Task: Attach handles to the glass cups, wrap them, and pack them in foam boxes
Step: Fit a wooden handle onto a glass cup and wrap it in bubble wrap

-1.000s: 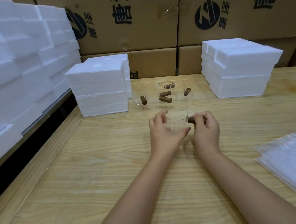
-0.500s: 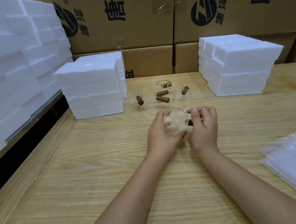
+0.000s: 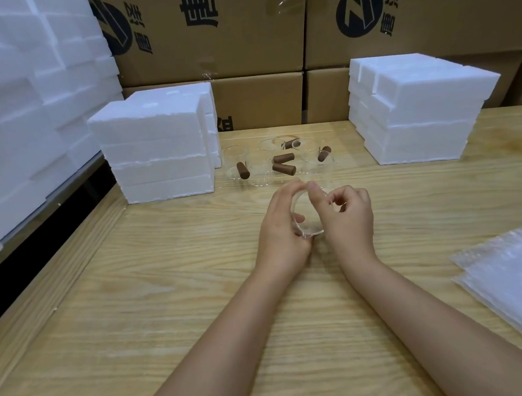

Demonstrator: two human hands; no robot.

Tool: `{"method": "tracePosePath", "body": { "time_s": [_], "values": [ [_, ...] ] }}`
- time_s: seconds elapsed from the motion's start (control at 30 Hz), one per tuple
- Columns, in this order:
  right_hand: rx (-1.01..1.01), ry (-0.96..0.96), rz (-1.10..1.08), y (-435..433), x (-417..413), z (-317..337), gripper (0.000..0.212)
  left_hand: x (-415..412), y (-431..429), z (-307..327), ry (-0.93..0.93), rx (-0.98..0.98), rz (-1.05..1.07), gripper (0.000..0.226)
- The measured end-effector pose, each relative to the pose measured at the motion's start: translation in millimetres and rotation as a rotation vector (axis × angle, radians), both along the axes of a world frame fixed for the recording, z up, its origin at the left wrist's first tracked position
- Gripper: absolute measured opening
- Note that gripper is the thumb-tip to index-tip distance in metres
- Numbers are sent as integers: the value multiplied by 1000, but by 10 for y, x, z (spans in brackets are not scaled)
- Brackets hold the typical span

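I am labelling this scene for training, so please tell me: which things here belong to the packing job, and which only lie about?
Job: glass cup held by left hand and right hand; cups with brown handles; foam boxes, two stacks; bubble wrap sheets.
Lying about: cardboard cartons behind; foam pile at far left.

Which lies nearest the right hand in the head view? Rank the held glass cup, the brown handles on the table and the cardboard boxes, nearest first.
1. Glass cup: touching the right hand, on its left side.
2. Brown handles: on the table, just beyond the hand.
3. Cardboard boxes: stacked at the back, farthest.
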State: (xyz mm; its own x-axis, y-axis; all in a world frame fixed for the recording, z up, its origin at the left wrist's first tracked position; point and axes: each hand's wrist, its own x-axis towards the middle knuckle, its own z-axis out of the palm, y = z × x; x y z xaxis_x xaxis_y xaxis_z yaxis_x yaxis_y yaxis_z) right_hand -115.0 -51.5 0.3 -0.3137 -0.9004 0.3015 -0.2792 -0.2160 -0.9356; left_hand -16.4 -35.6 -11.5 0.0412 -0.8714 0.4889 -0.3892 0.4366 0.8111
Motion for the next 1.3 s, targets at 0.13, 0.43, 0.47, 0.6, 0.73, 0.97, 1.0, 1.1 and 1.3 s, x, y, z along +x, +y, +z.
{"method": "tracePosePath", "body": {
  "time_s": [0.13, 0.43, 0.47, 0.6, 0.73, 0.97, 1.0, 1.1, 1.3],
  "values": [
    [-127, 149, 28, 61, 20, 21, 62, -2, -21, -24, -2, -34, 25, 66],
    [-148, 15, 76, 44, 6, -5, 46, 1, 4, 11, -12, -12, -2, 68],
    [-165, -14, 86, 30, -6, -3, 41, 6, 3, 12, -13, -6, -8, 69],
    [-148, -51, 240, -41, -119, 40, 32, 37, -1, 23, 29, 28, 15, 71],
    [-61, -142, 522, -82, -318, 88, 19, 58, 1, 45, 65, 73, 31, 74],
    [80, -3, 758, -92, -524, 106, 25, 74, 22, 92, 93, 190, -5, 76],
    [86, 18, 755, -90, -527, 103, 29, 73, 26, 100, 97, 198, -13, 76],
    [92, 77, 727, -90, -519, 94, 40, 67, 22, 88, 101, 214, -23, 76],
    [85, 228, 574, -81, -415, 46, 61, 67, 12, 59, 49, 200, -2, 74]
  ]
}}
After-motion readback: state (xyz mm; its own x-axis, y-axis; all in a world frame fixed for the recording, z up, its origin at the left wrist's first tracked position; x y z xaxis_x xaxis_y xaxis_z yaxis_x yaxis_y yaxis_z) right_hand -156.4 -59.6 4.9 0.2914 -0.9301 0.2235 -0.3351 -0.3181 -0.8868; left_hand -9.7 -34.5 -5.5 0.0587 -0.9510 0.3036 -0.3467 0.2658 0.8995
